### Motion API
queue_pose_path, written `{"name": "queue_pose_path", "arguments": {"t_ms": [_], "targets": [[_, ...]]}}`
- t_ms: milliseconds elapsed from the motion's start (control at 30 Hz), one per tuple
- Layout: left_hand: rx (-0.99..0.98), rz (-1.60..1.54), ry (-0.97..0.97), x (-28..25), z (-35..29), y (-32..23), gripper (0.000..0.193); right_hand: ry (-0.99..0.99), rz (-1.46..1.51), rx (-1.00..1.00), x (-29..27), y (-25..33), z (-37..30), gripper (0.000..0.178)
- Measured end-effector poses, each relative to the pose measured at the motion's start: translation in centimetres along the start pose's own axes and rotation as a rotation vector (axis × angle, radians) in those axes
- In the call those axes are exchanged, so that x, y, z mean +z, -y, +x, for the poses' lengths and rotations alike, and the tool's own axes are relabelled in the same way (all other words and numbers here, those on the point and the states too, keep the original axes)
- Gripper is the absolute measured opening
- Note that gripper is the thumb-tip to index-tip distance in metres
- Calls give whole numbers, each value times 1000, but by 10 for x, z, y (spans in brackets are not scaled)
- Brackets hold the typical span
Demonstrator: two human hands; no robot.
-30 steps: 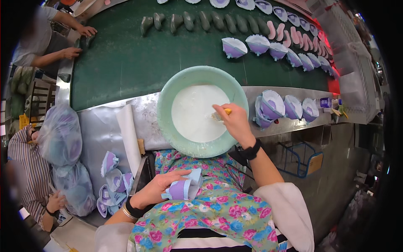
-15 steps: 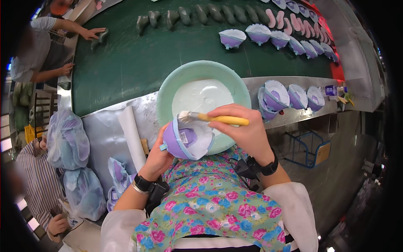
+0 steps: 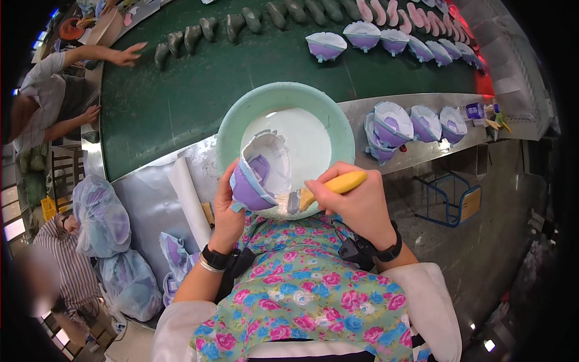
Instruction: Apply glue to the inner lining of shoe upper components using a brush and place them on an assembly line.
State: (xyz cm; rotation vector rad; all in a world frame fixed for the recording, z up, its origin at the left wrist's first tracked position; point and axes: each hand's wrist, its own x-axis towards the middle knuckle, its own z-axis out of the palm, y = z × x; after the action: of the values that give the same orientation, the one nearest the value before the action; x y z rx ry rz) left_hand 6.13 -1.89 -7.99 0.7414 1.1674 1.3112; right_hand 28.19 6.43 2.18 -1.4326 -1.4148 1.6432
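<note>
My left hand (image 3: 228,220) grips a purple shoe upper (image 3: 248,188) with light blue edging, tilted so that its white inside faces up and right. In my right hand (image 3: 362,202) is a paintbrush with a yellow handle (image 3: 345,182); its whitish bristles are against the upper's lower right edge. Both hands are over the near part of a pale green basin (image 3: 341,114), which holds a white liquid (image 3: 312,142). Wet white coats the inside of the upper, and the far part of its edge looks greyish.
Several purple uppers (image 3: 393,123) stand on the metal ledge to the right; more (image 3: 325,47) line the green belt (image 3: 169,108) beside dark shoe lasts (image 3: 235,27) and pink insole-shaped pieces (image 3: 392,12). Bagged uppers (image 3: 101,214) and a white roll (image 3: 190,193) are left. Two people work there.
The brush has gone from the upper's far edge to its lower right edge, and the upper has been turned and tilted. Lasts have shifted left on the belt; a co-worker's hand has left a last.
</note>
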Motion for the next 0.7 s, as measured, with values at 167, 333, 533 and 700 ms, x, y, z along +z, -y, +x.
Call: {"name": "queue_pose_path", "arguments": {"t_ms": [167,333,533,700], "targets": [[2,-147,-133,25,6,-19,50,-94,-149,-77,-12,-23,22,16],[-431,-420,-238,1,11,-15,26,-252,-146,-207,-33,-11,32,11],[-828,-390,-188,29,7,-19,45,315,-18,-570,-6,29,23,13],[-1040,-624,115,33,18,-12,21,132,-36,-406,-30,-4,46,10]]}}
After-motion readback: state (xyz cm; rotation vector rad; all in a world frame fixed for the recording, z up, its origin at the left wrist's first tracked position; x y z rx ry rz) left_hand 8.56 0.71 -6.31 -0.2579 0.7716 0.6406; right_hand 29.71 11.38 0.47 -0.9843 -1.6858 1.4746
